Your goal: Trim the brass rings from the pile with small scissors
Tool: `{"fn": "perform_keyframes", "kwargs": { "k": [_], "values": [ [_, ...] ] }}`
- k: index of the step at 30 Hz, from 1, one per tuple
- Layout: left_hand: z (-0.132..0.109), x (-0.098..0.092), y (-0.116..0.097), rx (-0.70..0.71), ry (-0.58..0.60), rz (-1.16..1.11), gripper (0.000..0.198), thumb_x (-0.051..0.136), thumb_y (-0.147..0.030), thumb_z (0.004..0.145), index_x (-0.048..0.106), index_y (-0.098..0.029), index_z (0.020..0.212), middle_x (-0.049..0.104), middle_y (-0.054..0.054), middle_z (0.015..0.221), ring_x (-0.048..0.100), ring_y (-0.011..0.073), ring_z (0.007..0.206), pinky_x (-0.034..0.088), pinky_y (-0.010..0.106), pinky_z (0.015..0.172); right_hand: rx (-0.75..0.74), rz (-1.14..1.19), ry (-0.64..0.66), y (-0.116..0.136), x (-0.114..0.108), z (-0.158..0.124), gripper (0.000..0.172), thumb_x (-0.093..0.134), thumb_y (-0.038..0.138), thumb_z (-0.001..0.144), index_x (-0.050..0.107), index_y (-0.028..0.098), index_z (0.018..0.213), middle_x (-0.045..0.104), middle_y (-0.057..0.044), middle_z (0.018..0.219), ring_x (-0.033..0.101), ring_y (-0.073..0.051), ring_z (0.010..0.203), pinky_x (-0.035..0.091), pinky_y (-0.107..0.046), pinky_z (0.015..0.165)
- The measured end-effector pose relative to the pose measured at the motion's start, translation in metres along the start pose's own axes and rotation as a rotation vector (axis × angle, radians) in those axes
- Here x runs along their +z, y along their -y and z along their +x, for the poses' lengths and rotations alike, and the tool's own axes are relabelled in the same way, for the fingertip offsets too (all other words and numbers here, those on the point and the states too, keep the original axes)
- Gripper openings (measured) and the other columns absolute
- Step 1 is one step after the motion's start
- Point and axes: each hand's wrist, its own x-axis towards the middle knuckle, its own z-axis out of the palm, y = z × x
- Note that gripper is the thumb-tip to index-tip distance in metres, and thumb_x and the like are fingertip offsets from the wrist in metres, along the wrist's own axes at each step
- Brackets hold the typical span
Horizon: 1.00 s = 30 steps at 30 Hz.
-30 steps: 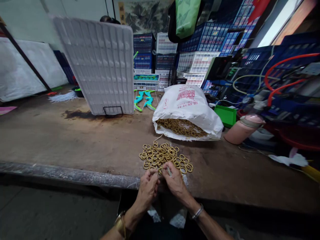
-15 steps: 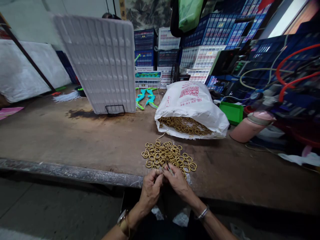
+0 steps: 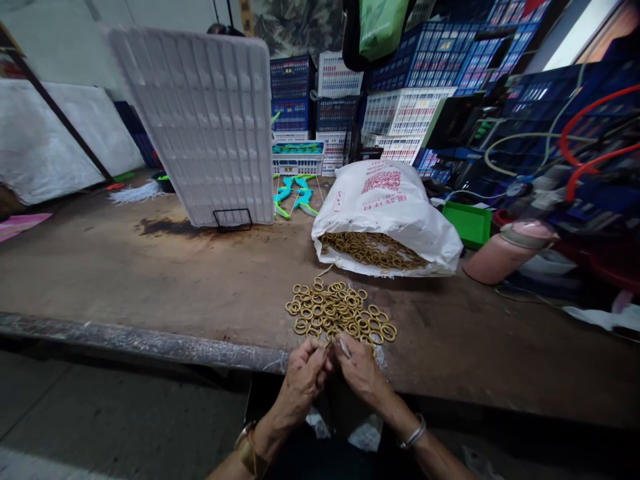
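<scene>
A loose pile of gold-coloured rings (image 3: 320, 311) lies near the table's front edge. Just in front of it, my left hand (image 3: 303, 375) is closed, thumb and forefinger pinching what looks like one of these rings; the fingers cover most of it. Close beside it, my right hand (image 3: 361, 371) is closed on a small, thin metal tool (image 3: 345, 349), whose blade-like part shows along the fingers. The fingertips of both hands come close together over the table edge. Behind the pile, a white woven sack (image 3: 380, 200) lies on its side, its mouth showing many more rings.
A tall ribbed white plastic panel (image 3: 200, 127) stands in a black wire holder at left. Toy bows (image 3: 300, 195) in teal and green lie behind. To the right are a green tray (image 3: 467, 225) and a pink bottle (image 3: 510, 250). Stacked crates (image 3: 407, 110) line the back.
My hands have drawn slightly apart at the fingertips, and the metal tool has turned in my right hand. The whole view has shifted slightly; the pile and sack look unchanged.
</scene>
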Motion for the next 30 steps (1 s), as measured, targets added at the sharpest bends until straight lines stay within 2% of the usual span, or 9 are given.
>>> {"fn": "perform_keyframes", "kwargs": {
  "k": [2, 5, 13, 18, 22, 24, 27, 30],
  "values": [
    [0.000, 0.000, -0.002, 0.012, -0.005, 0.019, 0.032, 0.053, -0.048, 0.072, 0.045, -0.017, 0.068, 0.041, -0.007, 0.052, 0.025, 0.0027, 0.038, 0.017, 0.018, 0.038, -0.063, -0.153, 0.057, -0.003, 0.001, -0.004, 0.011, 0.036, 0.015, 0.070, 0.045, 0.020, 0.066, 0.048, 0.003, 0.057, 0.043, -0.011, 0.053, 0.031, -0.020, 0.053],
    [-0.002, 0.000, -0.003, 0.045, -0.013, 0.053, 0.031, 0.052, -0.046, 0.073, 0.044, -0.016, 0.068, 0.041, -0.006, 0.053, 0.025, 0.0030, 0.039, 0.018, 0.018, 0.039, -0.094, -0.311, 0.068, -0.006, 0.003, -0.008, 0.022, 0.034, 0.007, 0.062, 0.048, 0.020, 0.073, 0.052, 0.001, 0.060, 0.046, -0.012, 0.056, 0.030, -0.021, 0.055],
    [0.002, -0.005, 0.005, 0.137, -0.027, 0.107, 0.031, 0.053, -0.045, 0.072, 0.043, -0.016, 0.066, 0.041, -0.006, 0.054, 0.030, 0.0043, 0.043, 0.023, 0.018, 0.042, -0.135, -0.409, 0.130, -0.001, 0.003, -0.008, 0.029, 0.034, 0.004, 0.058, 0.047, 0.019, 0.079, 0.056, 0.000, 0.065, 0.049, -0.013, 0.059, 0.028, -0.021, 0.056],
    [-0.009, -0.007, 0.001, 0.045, -0.013, 0.099, 0.034, 0.051, -0.049, 0.073, 0.043, -0.017, 0.064, 0.036, -0.008, 0.046, 0.025, 0.0030, 0.037, 0.018, 0.017, 0.037, -0.133, -0.484, 0.159, 0.006, -0.001, -0.007, 0.029, 0.038, 0.003, 0.058, 0.047, 0.018, 0.082, 0.056, 0.000, 0.064, 0.048, -0.012, 0.056, 0.024, -0.021, 0.053],
    [-0.030, -0.005, -0.005, -0.025, 0.074, 0.040, 0.031, 0.052, -0.047, 0.074, 0.044, -0.017, 0.070, 0.046, -0.006, 0.052, 0.028, 0.0016, 0.035, 0.018, 0.016, 0.034, -0.025, -0.632, 0.088, 0.005, -0.005, 0.005, 0.020, 0.038, 0.005, 0.067, 0.048, 0.017, 0.080, 0.058, -0.002, 0.063, 0.050, -0.013, 0.055, 0.021, -0.023, 0.051],
    [-0.035, -0.005, -0.005, -0.058, 0.123, -0.024, 0.031, 0.052, -0.046, 0.074, 0.045, -0.016, 0.071, 0.047, -0.005, 0.052, 0.028, 0.0015, 0.033, 0.018, 0.016, 0.032, -0.018, -0.701, 0.039, 0.005, -0.006, 0.013, 0.020, 0.039, 0.006, 0.068, 0.049, 0.017, 0.081, 0.060, -0.003, 0.063, 0.052, -0.013, 0.055, 0.021, -0.023, 0.051],
    [-0.033, -0.009, -0.003, -0.079, 0.104, -0.164, 0.032, 0.050, -0.045, 0.076, 0.049, -0.014, 0.071, 0.047, -0.004, 0.054, 0.030, 0.0020, 0.035, 0.020, 0.015, 0.032, -0.093, -0.725, 0.011, 0.011, -0.004, 0.022, 0.022, 0.041, 0.007, 0.069, 0.051, 0.018, 0.084, 0.062, -0.003, 0.069, 0.055, -0.014, 0.061, 0.023, -0.023, 0.053],
    [-0.027, -0.017, 0.000, -0.079, 0.055, -0.266, 0.029, 0.053, -0.041, 0.075, 0.051, -0.012, 0.073, 0.055, 0.003, 0.069, 0.038, 0.0029, 0.040, 0.024, 0.015, 0.033, -0.135, -0.729, 0.021, 0.019, 0.002, 0.031, 0.029, 0.041, 0.010, 0.071, 0.052, 0.021, 0.096, 0.065, -0.003, 0.082, 0.057, -0.014, 0.069, 0.026, -0.022, 0.056]
  ]
}}
